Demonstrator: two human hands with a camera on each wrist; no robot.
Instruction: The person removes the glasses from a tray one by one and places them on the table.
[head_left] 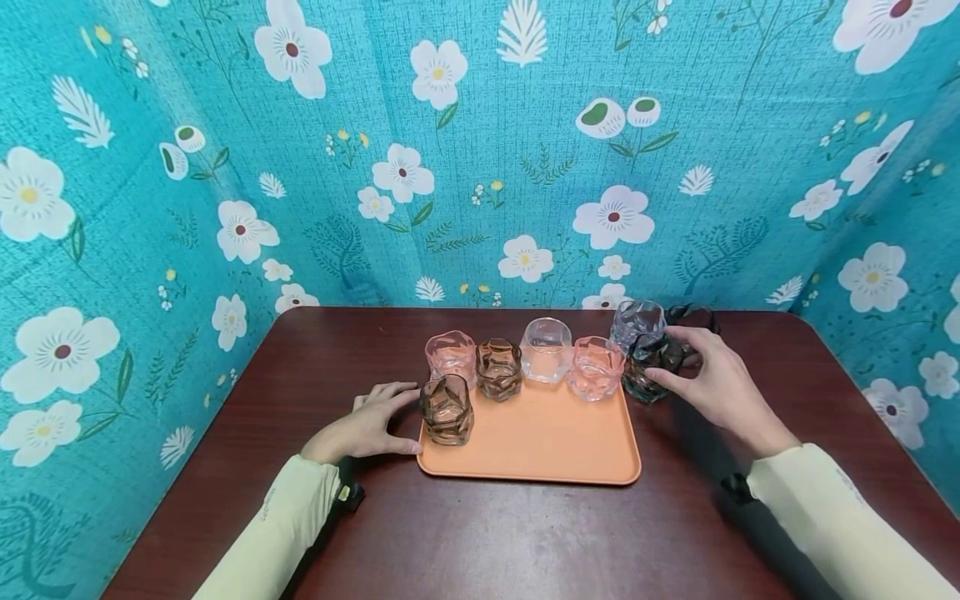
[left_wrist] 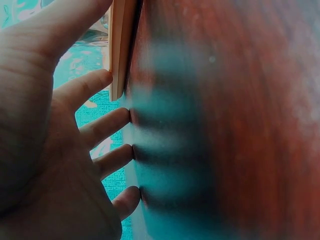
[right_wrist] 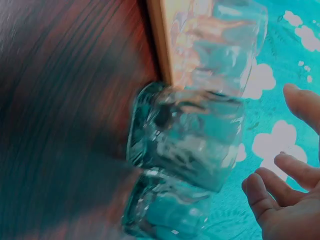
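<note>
My left hand (head_left: 371, 422) is at the left edge of an orange tray (head_left: 555, 442), thumb and forefinger at its rim; in the left wrist view its other fingertips meet the tabletop. Beside it, a brown faceted glass (head_left: 447, 412) stands on the tray's left side. My right hand (head_left: 716, 379) hovers by a dark smoky glass (head_left: 645, 379) at the tray's right edge. In the right wrist view, its loosely bent fingers (right_wrist: 257, 192) are apart from that glass (right_wrist: 190, 135). Another dark glass (head_left: 693, 317) stands behind the hand, partly hidden.
Along the tray's back stand a pink glass (head_left: 450, 354), a brown glass (head_left: 498, 371), a clear glass (head_left: 546, 350) and a second pink glass (head_left: 596, 371). A greyish clear glass (head_left: 637, 319) is behind the dark one. A flowered blue cloth (head_left: 465, 167) hangs behind the table (head_left: 517, 533).
</note>
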